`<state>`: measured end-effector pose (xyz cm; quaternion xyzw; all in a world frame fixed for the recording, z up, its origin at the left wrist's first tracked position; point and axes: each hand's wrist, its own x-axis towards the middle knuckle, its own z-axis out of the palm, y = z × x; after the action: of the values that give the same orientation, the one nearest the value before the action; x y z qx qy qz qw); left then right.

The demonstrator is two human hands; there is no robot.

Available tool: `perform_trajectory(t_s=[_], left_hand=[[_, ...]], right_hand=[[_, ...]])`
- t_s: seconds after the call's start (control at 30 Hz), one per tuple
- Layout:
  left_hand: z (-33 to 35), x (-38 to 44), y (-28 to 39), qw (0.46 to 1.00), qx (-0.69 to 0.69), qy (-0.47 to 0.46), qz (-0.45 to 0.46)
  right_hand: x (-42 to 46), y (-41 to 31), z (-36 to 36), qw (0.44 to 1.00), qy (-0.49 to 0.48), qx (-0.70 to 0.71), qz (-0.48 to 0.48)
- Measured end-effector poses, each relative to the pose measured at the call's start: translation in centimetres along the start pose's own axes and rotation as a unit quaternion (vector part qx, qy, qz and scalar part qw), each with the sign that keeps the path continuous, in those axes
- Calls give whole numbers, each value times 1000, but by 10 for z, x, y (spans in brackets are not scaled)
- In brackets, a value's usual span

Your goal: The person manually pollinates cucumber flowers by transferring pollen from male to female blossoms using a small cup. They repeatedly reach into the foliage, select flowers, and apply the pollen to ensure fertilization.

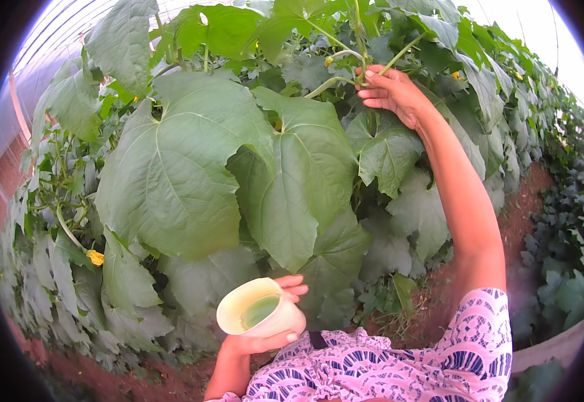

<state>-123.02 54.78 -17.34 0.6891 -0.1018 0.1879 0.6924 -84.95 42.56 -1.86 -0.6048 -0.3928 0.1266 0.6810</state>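
Observation:
A pale plastic cup [292,315] with greenish liquid [260,310] in it is tilted in front of my torso. My left hand [266,341] wraps around it, thumb at the near side and fingertips showing past the far side. Up at the vine, my right hand [386,93] pinches a stem node [361,80] of a gourd plant, probably luffa. Leaf stalks branch out there, and a small young fruit [346,53] with a yellowish tip curves left just above. What lies behind my right fingers is hidden.
Broad leaves [171,171] fill the space between my hands. A slender young fruit [68,228] with a yellow flower [95,258] hangs at left. Bare soil [430,306] runs beneath the row, with more plants [563,241] at right. A greenhouse cover [65,30] arches overhead.

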Motion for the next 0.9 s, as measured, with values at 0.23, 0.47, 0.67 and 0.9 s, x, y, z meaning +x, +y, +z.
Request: perform_trajectory(t_s=[0.23, 0.47, 0.67, 0.9], left_hand=[[30, 61, 16, 975, 122, -165, 88], [36, 119, 22, 993, 40, -112, 26], [2, 157, 22, 997, 62, -34, -18], [-29, 181, 4, 994, 102, 39, 12]], right_hand=[[7, 5, 12, 997, 53, -43, 30], [13, 7, 16, 999, 29, 23, 16], [10, 2, 11, 999, 26, 23, -13], [1, -8, 13, 997, -44, 51, -27]])
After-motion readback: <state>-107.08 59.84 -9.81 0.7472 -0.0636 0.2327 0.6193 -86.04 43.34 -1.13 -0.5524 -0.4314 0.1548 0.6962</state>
